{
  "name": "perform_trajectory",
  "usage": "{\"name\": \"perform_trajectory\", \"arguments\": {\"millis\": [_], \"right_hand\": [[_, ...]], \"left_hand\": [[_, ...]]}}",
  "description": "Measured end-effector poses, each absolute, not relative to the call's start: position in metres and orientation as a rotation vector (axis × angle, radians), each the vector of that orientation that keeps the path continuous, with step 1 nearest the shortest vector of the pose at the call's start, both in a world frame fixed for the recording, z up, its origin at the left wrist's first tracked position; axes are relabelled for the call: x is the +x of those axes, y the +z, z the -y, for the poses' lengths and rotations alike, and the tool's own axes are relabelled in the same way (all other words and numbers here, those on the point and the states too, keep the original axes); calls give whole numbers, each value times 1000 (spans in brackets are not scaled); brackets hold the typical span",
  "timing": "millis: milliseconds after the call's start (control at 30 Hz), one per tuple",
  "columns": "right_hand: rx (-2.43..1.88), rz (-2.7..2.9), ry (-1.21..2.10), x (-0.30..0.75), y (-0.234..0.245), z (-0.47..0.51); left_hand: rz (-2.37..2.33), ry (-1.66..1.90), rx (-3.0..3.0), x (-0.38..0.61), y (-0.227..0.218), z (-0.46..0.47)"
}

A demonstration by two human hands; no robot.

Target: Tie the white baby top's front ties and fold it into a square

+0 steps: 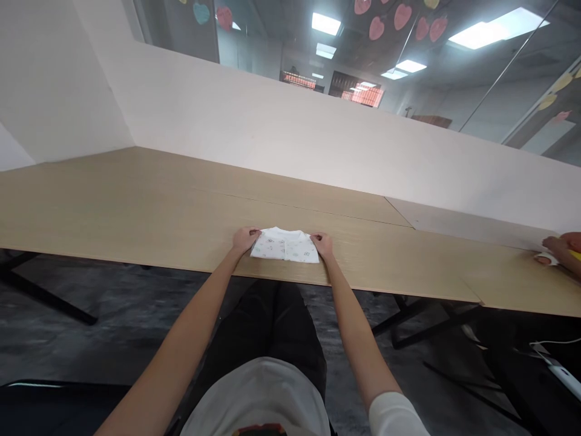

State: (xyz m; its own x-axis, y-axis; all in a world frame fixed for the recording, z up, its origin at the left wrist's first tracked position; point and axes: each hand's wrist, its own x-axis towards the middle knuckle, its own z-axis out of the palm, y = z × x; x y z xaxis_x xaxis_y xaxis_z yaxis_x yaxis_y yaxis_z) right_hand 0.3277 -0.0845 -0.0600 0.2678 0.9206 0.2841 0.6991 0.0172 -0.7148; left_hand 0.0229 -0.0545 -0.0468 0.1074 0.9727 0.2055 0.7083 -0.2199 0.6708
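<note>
A small folded white cloth [285, 245] with a faint printed pattern lies on the wooden table [136, 206] near its front edge. My left hand [246, 238] grips the cloth's left end with its fingers curled. My right hand [322, 244] pinches the right end in the same way. Both arms reach forward from my body, which is below the table edge.
A white wall runs along the back of the table, with glass panels above it. Another person's hand [559, 249] rests on the table at the far right edge, touching a small white thing. Black table legs [45, 297] stand on the dark floor.
</note>
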Motion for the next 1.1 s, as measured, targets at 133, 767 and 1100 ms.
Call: {"name": "perform_trajectory", "arguments": {"millis": [133,767,1100], "right_hand": [[-1717,1493,351,328,-61,84],[-1701,1489,345,327,-63,84],[-1703,1484,363,328,-60,85]], "left_hand": [[-1642,883,1999,23,-48,55],[-1631,900,2026,21,-48,55],[-1603,922,2030,20,-52,53]]}}
